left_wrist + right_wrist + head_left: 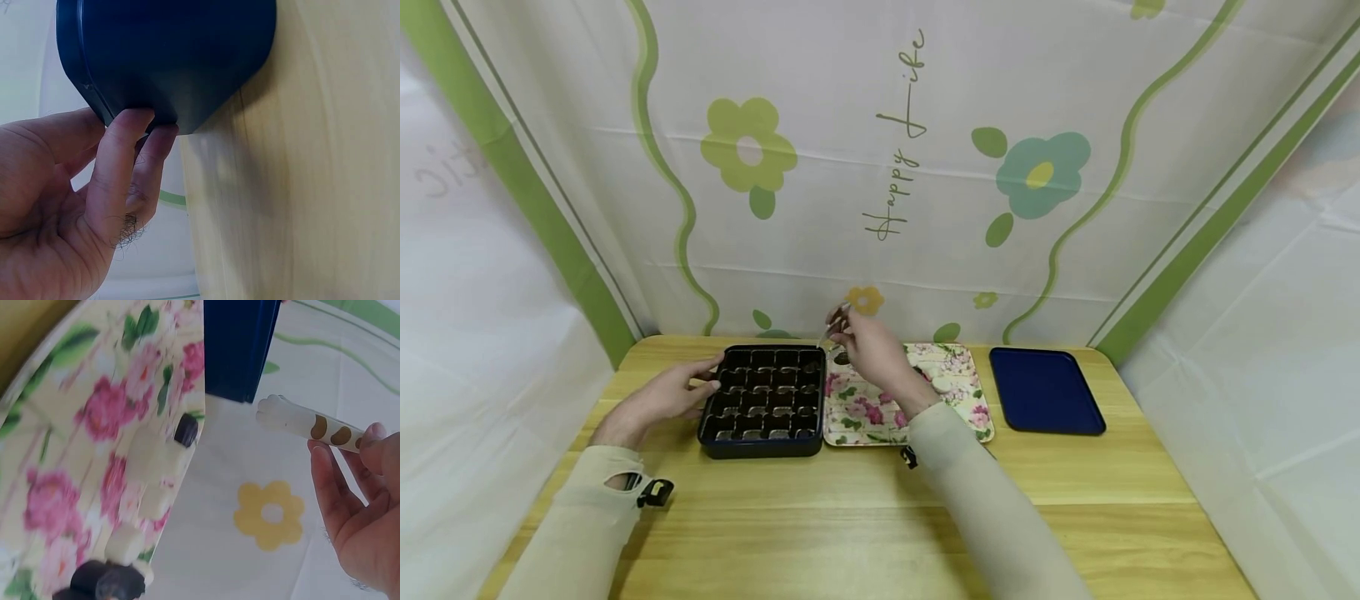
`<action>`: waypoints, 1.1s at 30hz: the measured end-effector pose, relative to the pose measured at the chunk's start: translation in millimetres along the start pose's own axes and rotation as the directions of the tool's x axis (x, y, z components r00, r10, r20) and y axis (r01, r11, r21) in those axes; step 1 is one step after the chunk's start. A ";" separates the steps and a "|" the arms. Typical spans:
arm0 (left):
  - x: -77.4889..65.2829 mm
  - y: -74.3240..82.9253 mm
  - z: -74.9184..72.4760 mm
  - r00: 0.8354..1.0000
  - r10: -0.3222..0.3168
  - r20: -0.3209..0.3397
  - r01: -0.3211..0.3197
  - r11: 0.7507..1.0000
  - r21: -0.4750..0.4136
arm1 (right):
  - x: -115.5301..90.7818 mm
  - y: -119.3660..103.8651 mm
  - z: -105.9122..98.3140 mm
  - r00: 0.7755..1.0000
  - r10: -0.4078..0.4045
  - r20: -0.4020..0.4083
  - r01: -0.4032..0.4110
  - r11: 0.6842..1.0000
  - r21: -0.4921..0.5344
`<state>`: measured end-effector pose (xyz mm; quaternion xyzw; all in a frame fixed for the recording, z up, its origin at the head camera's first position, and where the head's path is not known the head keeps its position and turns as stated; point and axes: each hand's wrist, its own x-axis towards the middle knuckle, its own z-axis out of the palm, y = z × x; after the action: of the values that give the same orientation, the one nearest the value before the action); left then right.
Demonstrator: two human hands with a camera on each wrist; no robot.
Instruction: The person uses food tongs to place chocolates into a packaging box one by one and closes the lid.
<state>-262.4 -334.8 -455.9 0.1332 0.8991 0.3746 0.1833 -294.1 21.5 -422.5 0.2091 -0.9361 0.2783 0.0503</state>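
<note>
The left hand (670, 390) touches the left side of a dark box (760, 450) divided into small compartments. Its fingertips (134, 119) rest against the side near a corner. Pinched in the right hand (874, 346) are white paw-shaped tongs (294, 422) with brown spots. In the head view they point down at the box's back right corner; their lower end is thin and hard to make out. Dark pieces (808, 367) sit in the box's right column. Under the right forearm lies a flowered tray (865, 429), bearing white pieces (125, 542) and dark pieces (186, 429).
A flat blue lid or tray (1047, 392) lies right of the flowered one. Everything stands on a wooden table (820, 525), with a printed curtain (820, 208) close behind and white cloth at both sides. A black strap device (657, 492) is on the left wrist.
</note>
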 end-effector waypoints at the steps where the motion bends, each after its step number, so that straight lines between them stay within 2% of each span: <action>1: 0.0 -0.1 0.0 1.000 0.000 0.000 0.000 1.000 0.001 | -1.7 3.1 -1.7 1.000 0.006 -0.005 -0.006 1.000 0.004; 8: -1.4 0.0 0.3 1.000 -0.002 -0.002 0.002 0.999 0.033 | -17.1 22.7 -13.0 0.999 0.038 -0.017 -0.038 0.999 0.002; 13: -1.8 1.3 -0.2 1.000 -0.008 0.001 0.008 1.000 0.025 | -27.9 34.5 -19.6 0.998 0.058 -0.006 -0.058 0.998 -0.015; 20: -2.5 2.3 -0.5 1.000 -0.005 0.001 0.005 1.000 0.028 | -44.4 42.8 -26.5 0.992 0.103 0.078 -0.095 0.990 -0.102; 27: -1.7 1.5 -0.9 1.000 -0.009 0.001 0.009 1.000 0.028 | -50.9 50.3 -20.3 0.990 0.108 0.092 -0.089 0.977 -0.192; 33: -2.5 0.7 -1.5 1.000 -0.010 -0.007 0.011 0.997 0.075 | -50.3 56.8 -10.8 0.991 0.098 0.091 -0.079 0.978 -0.191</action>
<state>-260.8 -336.2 -453.8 0.1340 0.9137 0.3402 0.1773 -272.5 88.7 -452.5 0.1750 -0.9678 0.1805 0.0102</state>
